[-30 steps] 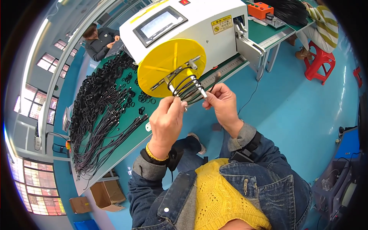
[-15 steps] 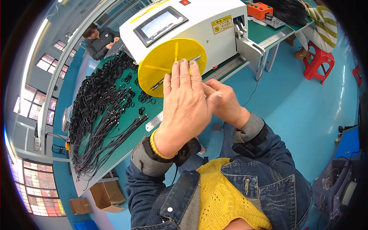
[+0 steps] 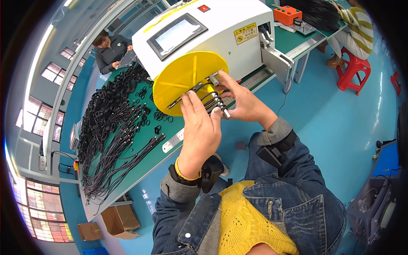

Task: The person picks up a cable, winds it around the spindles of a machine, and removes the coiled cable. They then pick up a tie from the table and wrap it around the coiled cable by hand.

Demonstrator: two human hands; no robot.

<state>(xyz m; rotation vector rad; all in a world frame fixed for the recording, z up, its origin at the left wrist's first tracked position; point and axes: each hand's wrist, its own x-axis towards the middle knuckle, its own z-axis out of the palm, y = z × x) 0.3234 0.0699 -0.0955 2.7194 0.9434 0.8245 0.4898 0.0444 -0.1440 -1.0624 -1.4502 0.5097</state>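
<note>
A yellow disc on the front of a white machine carries metal posts. Black cable is looped around the posts, with turns showing on the one that points at me. My left hand cups the loops from the left, fingers stretched up toward the disc and thumb apart by the post's tip. From the right, my right hand curls around the cable, its index finger at the upper post and its thumb near the tip. The palm sides of both hands are partly hidden.
Heaps of black cables and small black rings cover the green table at left, beside a steel ruler. A co-worker sits beyond. Another person sits on a red stool at far right, near an orange box. Cardboard boxes lie below.
My hands were pressed close together in front of the disc, hiding its middle. They have moved apart to either side, and the cable loops and post now show between them.
</note>
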